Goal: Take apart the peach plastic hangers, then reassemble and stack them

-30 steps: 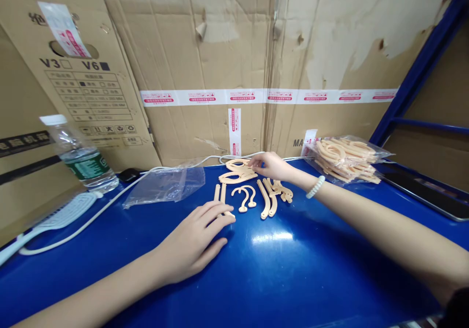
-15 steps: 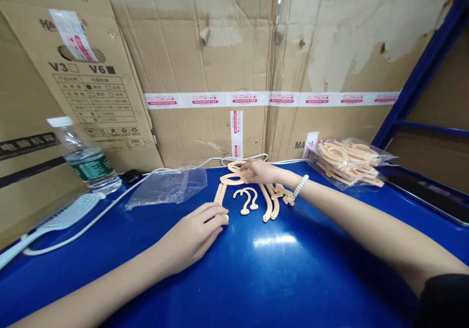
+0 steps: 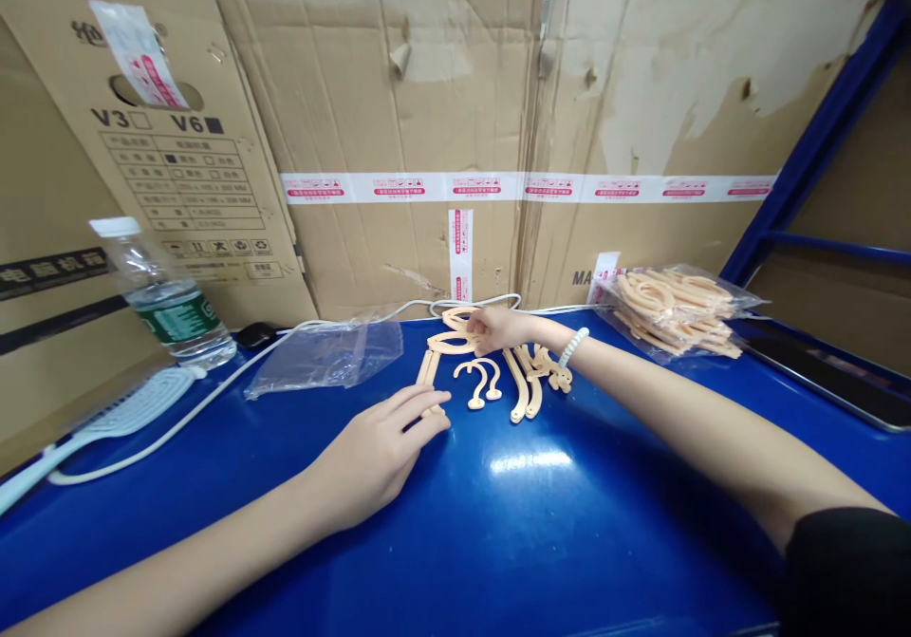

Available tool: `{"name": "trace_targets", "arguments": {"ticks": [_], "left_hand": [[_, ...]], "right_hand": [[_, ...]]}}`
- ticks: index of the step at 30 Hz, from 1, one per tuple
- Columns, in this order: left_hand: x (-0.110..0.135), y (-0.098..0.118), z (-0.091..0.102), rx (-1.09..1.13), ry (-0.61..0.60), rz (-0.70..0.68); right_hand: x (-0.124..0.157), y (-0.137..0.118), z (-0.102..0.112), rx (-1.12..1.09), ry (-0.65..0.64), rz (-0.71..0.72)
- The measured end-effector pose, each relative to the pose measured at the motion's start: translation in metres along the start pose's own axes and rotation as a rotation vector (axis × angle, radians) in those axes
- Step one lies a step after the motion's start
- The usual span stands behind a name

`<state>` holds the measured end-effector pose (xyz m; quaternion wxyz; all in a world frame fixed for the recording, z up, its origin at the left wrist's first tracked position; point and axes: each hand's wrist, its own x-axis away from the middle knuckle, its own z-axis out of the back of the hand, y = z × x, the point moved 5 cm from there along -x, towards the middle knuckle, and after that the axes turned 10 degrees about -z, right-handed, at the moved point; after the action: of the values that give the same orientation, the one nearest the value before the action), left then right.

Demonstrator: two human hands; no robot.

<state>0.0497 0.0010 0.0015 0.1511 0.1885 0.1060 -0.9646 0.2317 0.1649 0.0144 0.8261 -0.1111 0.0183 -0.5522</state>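
Note:
Beige plastic hanger parts lie on the blue tabletop. My left hand (image 3: 388, 442) rests with fingers stretched out and slightly apart over the lower ends of two straight strips (image 3: 427, 368). Farther back, my right hand (image 3: 504, 328), with a pale beaded bracelet on its wrist, has its fingers bent down around the right end of the loop-shaped pieces (image 3: 450, 344); the fingertips are partly hidden. Between the hands lie two hooks (image 3: 475, 390). Two curved arms (image 3: 519, 395) lie to their right, with a cluster of small pieces (image 3: 559, 376) beyond, partly under my right wrist.
A clear plastic bag (image 3: 324, 357) lies at left, near a water bottle (image 3: 175, 309), a pale blue hairbrush (image 3: 135, 407) and a white cable (image 3: 213, 409). At right are bagged beige parts (image 3: 676, 309) and a dark phone-like slab (image 3: 832, 381). Cardboard (image 3: 399, 124) stands behind.
My left fingers have loosened and straightened over the strip ends. My right hand has shifted slightly, its fingers still at the loop-shaped pieces. The view has tilted a little.

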Motion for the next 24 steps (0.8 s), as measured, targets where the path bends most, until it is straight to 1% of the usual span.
{"name": "trace_targets", "arguments": {"ticks": [2, 5, 10, 14, 17, 21, 24], "left_hand": [[-0.001, 0.007, 0.002, -0.038, 0.012, -0.029], [-0.005, 0.020, 0.007, -0.054, 0.041, -0.110], [-0.007, 0.034, 0.013, -0.034, 0.116, -0.229], [-0.005, 0.035, 0.014, -0.014, 0.149, -0.233], [-0.003, 0.034, 0.013, 0.002, 0.149, -0.228], [-0.003, 0.032, 0.010, 0.026, 0.139, -0.205], [-0.002, 0.029, 0.009, 0.064, 0.162, -0.173]], "right_hand": [[0.000, -0.001, 0.000, 0.011, -0.023, -0.020], [0.002, -0.006, 0.002, 0.026, -0.041, -0.064], [0.006, -0.010, 0.004, 0.011, -0.012, -0.136], [0.009, -0.006, 0.007, -0.069, 0.099, -0.157], [0.014, -0.002, 0.010, -0.170, 0.209, -0.134], [0.026, 0.004, 0.011, -0.360, 0.295, -0.080], [0.042, 0.006, 0.013, -0.538, 0.346, -0.067]]}}
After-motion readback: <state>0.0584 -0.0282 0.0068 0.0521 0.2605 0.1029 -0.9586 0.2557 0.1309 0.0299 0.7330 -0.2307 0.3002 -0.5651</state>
